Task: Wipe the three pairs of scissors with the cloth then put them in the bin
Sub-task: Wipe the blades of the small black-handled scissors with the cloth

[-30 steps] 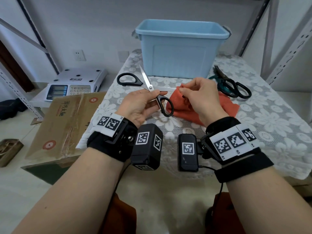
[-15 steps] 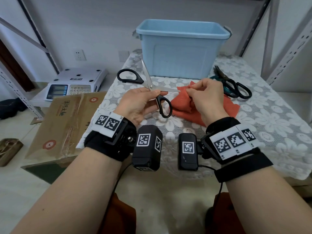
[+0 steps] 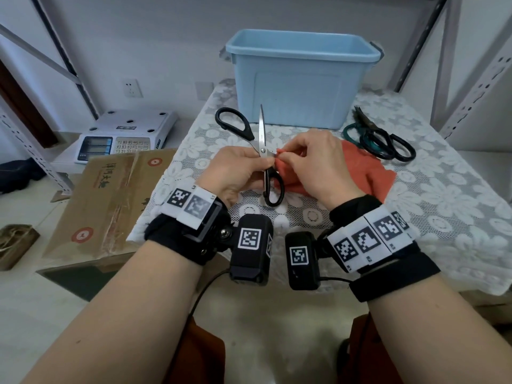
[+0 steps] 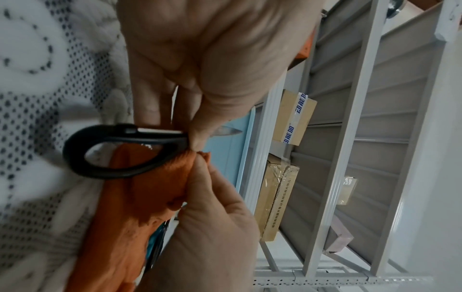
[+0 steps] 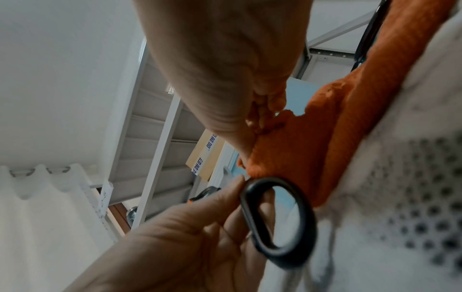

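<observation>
My left hand [image 3: 238, 167] pinches the black-handled scissors [image 3: 263, 142] near their pivot, blades spread wide and one blade pointing up toward the bin. One handle loop [image 4: 120, 150] hangs below my fingers. My right hand [image 3: 310, 159] pinches a fold of the orange cloth [image 3: 368, 176] against the second blade right beside the pivot; that blade is hidden by the cloth [image 5: 295, 150]. The rest of the cloth trails onto the table. Two more pairs of scissors [image 3: 385, 139], teal-handled and black-handled, lie at the right. The light blue bin [image 3: 299, 79] stands behind.
The table [image 3: 443, 206] has a white lace cover. A cardboard box [image 3: 110, 195] and a digital scale [image 3: 124, 137] sit to the left, below table level. Grey metal shelving frames [image 3: 471, 87] rise on both sides.
The scissors have turned so the free blade now points up. My right hand with the cloth has slid leftward along the other blade to the pivot.
</observation>
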